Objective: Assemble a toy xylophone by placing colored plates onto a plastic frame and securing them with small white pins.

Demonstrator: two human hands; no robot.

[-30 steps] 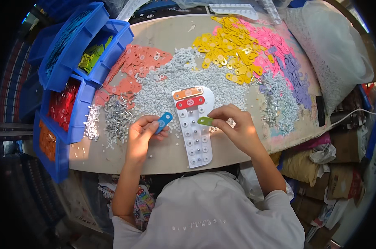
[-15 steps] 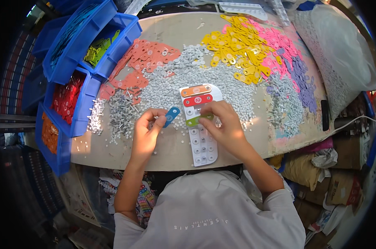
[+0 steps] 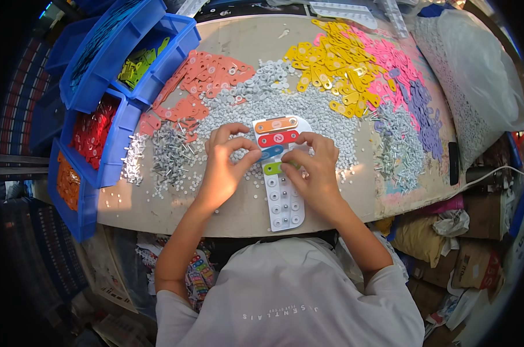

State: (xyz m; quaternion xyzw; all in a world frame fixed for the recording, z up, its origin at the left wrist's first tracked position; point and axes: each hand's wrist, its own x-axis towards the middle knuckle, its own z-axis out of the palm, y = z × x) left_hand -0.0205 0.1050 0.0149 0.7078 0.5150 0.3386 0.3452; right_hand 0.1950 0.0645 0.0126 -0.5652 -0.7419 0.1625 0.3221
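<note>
A white plastic jig [image 3: 284, 226] with rows of small round pegs and rings lies on the table in front of me. An orange strip [image 3: 276, 124] and a red strip [image 3: 278, 139] lie across its top, and a green strip [image 3: 271, 169] lies lower. My left hand [image 3: 224, 162] pinches the left end of a blue strip [image 3: 271, 151], which sits slightly tilted over the jig between the red and green strips. My right hand [image 3: 315, 170] has its fingers closed by the right end of the green strip; whatever they hold is hidden.
Blue bins [image 3: 108, 153] with coloured strips stand at the left. Salmon strips [image 3: 218, 75], white rings [image 3: 244, 110], yellow strips [image 3: 345, 63], pink strips [image 3: 383, 55], purple strips [image 3: 423, 118] and metal rivets [image 3: 397, 153] lie in heaps. A filled plastic bag [image 3: 476, 75] leans at the right.
My left hand has moved right and brought the blue strip onto the jig, between the red and green strips. My right hand has shifted slightly, staying by the green strip.
</note>
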